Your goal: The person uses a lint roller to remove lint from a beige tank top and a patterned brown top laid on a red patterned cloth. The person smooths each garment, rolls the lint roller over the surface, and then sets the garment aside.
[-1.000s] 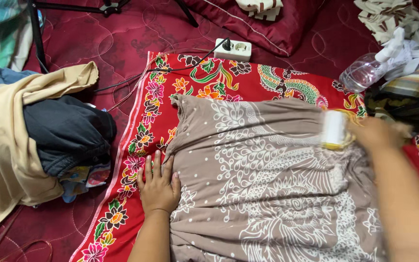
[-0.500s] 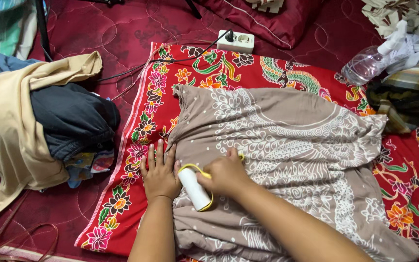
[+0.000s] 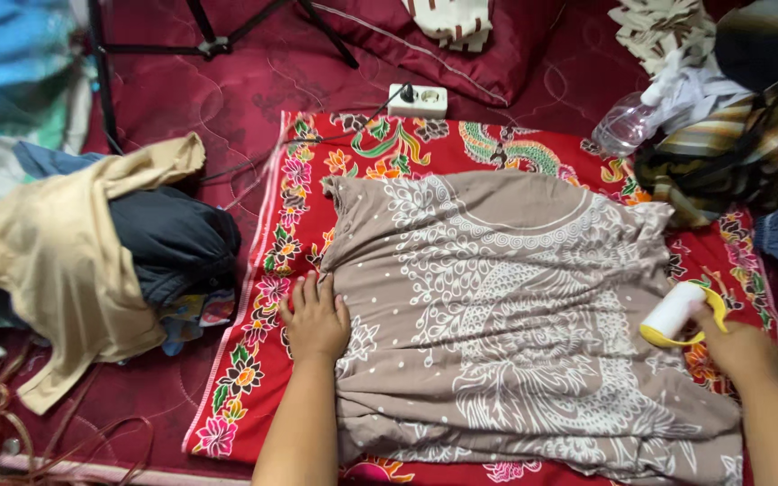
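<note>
Nearest to the camera, the left hand (image 3: 315,319) lies flat, fingers together, palm down on the left edge of the garment (image 3: 515,315), a taupe piece with a white printed pattern, spread out and wrinkled. Its fingertips sit just where the garment meets the red cloth (image 3: 267,306) beneath it, a bright sheet with flowers along its border. At the right edge of the garment, the right hand (image 3: 738,346) is closed around the yellow handle of a lint roller (image 3: 674,313); the roller's white drum points up and to the left, resting at or just above the garment's right corner, and I cannot tell whether it touches the fabric.

Left of the garment, off the red cloth, a heap of clothes (image 3: 92,247) sits on the dark red quilt (image 3: 227,99): a tan piece draped over a dark one. Below that heap, near the bottom left corner, lies a loop of thin cable (image 3: 11,432).

Beyond the garment's top edge, a white power strip (image 3: 417,101) rests at the far border of the red cloth, with a black plug in it. Up and right of the garment, a clear spray bottle (image 3: 628,130) lies on its side against a pile of striped and patterned fabrics (image 3: 731,135). Farthest off, above the power strip, a maroon pillow (image 3: 434,45) lies, and black tripod legs (image 3: 218,40) stand to its left.
</note>
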